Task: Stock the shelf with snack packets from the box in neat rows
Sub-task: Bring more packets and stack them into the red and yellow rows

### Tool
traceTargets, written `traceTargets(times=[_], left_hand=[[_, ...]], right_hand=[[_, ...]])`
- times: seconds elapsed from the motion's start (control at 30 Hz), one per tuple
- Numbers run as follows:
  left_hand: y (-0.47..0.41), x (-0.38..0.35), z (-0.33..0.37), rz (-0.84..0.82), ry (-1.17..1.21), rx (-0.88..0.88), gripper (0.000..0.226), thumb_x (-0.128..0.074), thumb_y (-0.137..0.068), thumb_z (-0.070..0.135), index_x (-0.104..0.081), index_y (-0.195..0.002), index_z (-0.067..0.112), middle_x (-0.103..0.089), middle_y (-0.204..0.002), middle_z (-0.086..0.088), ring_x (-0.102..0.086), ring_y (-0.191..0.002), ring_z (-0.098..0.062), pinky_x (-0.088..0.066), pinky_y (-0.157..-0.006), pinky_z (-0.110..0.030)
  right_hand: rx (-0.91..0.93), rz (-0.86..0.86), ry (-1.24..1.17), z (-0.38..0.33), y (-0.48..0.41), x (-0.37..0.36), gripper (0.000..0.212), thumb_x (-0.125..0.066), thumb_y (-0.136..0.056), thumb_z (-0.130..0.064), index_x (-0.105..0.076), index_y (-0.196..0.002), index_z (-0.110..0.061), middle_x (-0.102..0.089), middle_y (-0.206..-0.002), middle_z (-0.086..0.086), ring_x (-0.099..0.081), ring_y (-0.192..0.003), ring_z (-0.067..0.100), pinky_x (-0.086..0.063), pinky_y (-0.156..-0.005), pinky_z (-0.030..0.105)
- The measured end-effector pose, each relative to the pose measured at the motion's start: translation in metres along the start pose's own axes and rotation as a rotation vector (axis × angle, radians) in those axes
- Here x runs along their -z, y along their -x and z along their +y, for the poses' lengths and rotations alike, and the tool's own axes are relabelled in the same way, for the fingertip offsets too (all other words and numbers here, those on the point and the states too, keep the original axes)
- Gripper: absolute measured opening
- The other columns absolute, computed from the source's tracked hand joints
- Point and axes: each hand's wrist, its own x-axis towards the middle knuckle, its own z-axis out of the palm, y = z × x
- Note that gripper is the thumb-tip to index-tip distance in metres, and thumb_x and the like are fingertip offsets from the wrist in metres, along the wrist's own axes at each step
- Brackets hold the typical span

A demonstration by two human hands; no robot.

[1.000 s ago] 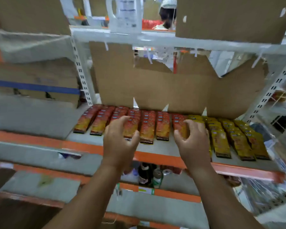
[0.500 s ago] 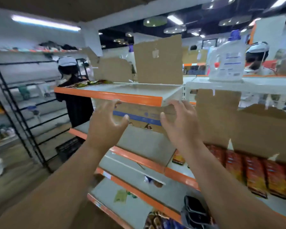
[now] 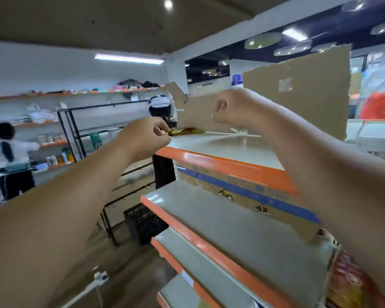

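Both my arms reach up to the top shelf, a grey board with an orange front edge. My left hand pinches the near end of a yellow and brown snack packet lying at the shelf's left corner. My right hand hovers above the shelf with its fingers curled, and nothing shows in it. A cardboard box with a blue stripe sits on the shelf below. Red snack packets lie at the lower right, blurred.
Torn cardboard sheets stand along the back of the top shelf. A black crate sits on the floor beside the rack. A person works at the far left wall shelves, another person behind the rack's end.
My view swung up and left from the rows of packets to the top shelf. Both hands rose; my left hand took hold of a packet's end, and my right hand's fingers curled.
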Motion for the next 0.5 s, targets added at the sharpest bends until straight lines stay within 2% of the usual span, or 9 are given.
traceTargets(times=[0.07,0.17,0.27,0.3,0.4,0.5], left_hand=[[-0.032,-0.001,-0.015,0.003,-0.015,0.013,0.016,-0.067,-0.091,0.042,-0.068,-0.106,0.036,-0.067,-0.098,0.015,-0.065,-0.098,-0.017,-0.056,-0.087,-0.038],[-0.081,-0.01,-0.036,0.019,-0.03,0.026,0.02,-0.068,-0.092,0.04,-0.068,-0.112,0.034,-0.067,-0.102,0.013,-0.064,-0.098,-0.015,-0.054,-0.088,-0.037],[-0.117,-0.029,-0.056,0.0,-0.021,0.021,0.019,-0.066,-0.094,0.04,-0.067,-0.112,0.035,-0.065,-0.103,0.014,-0.063,-0.096,-0.011,-0.05,-0.083,-0.035],[-0.127,-0.035,-0.063,-0.007,-0.022,0.015,0.017,-0.066,-0.093,0.04,-0.067,-0.11,0.036,-0.065,-0.102,0.015,-0.063,-0.095,-0.01,-0.049,-0.081,-0.034],[-0.162,-0.059,-0.085,-0.017,-0.022,0.006,0.014,-0.064,-0.087,0.05,-0.065,-0.1,0.043,-0.066,-0.097,0.018,-0.063,-0.096,-0.009,-0.051,-0.086,-0.035],[-0.204,-0.085,-0.11,-0.046,0.004,-0.016,0.018,-0.065,-0.086,0.05,-0.068,-0.101,0.042,-0.067,-0.099,0.019,-0.063,-0.099,-0.011,-0.051,-0.089,-0.036]], right_hand=[[0.009,-0.052,0.01,0.003,-0.036,-0.006,0.02,-0.062,-0.091,-0.034,-0.065,-0.107,-0.022,-0.067,-0.104,0.003,-0.062,-0.087,0.021,-0.052,-0.074,0.031],[0.023,-0.111,0.038,0.009,-0.091,-0.017,0.021,-0.062,-0.093,-0.032,-0.066,-0.109,-0.018,-0.067,-0.106,0.005,-0.058,-0.079,0.017,-0.044,-0.061,0.027],[0.023,-0.166,0.123,0.012,-0.129,-0.034,0.022,-0.059,-0.097,-0.033,-0.062,-0.113,-0.019,-0.063,-0.112,0.003,-0.057,-0.093,0.021,-0.044,-0.069,0.03],[0.012,-0.178,0.15,0.013,-0.14,-0.039,0.026,-0.058,-0.097,-0.035,-0.062,-0.118,-0.02,-0.062,-0.112,0.003,-0.057,-0.092,0.021,-0.042,-0.067,0.029],[-0.046,-0.204,0.238,0.018,-0.171,-0.059,0.033,-0.057,-0.097,-0.039,-0.061,-0.126,-0.023,-0.057,-0.093,-0.004,-0.047,-0.071,0.012,-0.028,-0.055,0.027],[-0.094,-0.22,0.316,0.023,-0.207,-0.082,0.027,-0.055,-0.098,-0.038,-0.061,-0.122,-0.026,-0.05,-0.085,-0.007,-0.042,-0.068,0.01,-0.026,-0.054,0.027]])
